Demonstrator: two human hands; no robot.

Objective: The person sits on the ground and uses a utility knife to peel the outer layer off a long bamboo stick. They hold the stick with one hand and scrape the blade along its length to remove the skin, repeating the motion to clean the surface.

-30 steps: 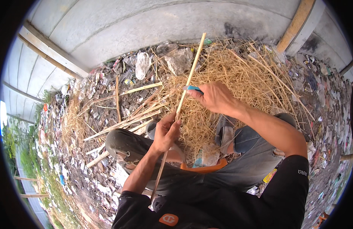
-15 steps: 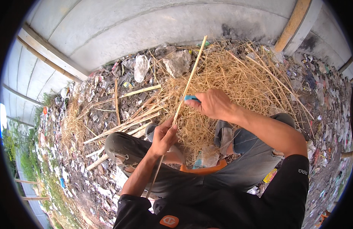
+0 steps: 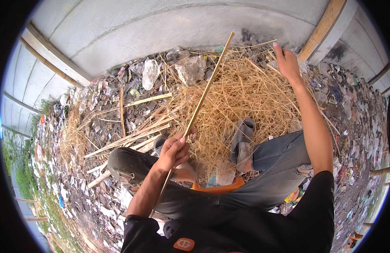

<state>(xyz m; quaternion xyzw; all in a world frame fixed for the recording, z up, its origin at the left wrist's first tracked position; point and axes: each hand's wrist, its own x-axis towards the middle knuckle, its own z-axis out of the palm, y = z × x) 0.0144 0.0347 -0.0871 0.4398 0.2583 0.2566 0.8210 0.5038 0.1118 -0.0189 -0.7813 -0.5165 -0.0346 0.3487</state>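
Observation:
My left hand (image 3: pixel 174 150) is closed around a long, thin bamboo strip (image 3: pixel 209 86). The strip slants from beside my left forearm up toward the grey wall, its upper end in the air over the straw. Far out to the right, my raised right hand (image 3: pixel 288 64) is closed on a small blue tool (image 3: pixel 275 41); only a bit of blue shows past the fingers, and I cannot make out its blade. A fine pale shaving (image 3: pixel 262 43) trails leftward from that fingertip. The right hand is well apart from the strip.
Thin shavings (image 3: pixel 241 90) heap between and beyond my feet. Split bamboo pieces (image 3: pixel 138 134) lie to the left, near a grey stone (image 3: pixel 190 69). Litter covers the ground around. A concrete wall (image 3: pixel 182 25) with a bamboo post (image 3: pixel 323 27) stands ahead. An orange seat edge (image 3: pixel 218 188) shows below me.
My right hand has swung from beside the strip, up and out to the far right, with the blue tool. The left hand still grips the strip, which has turned slightly.

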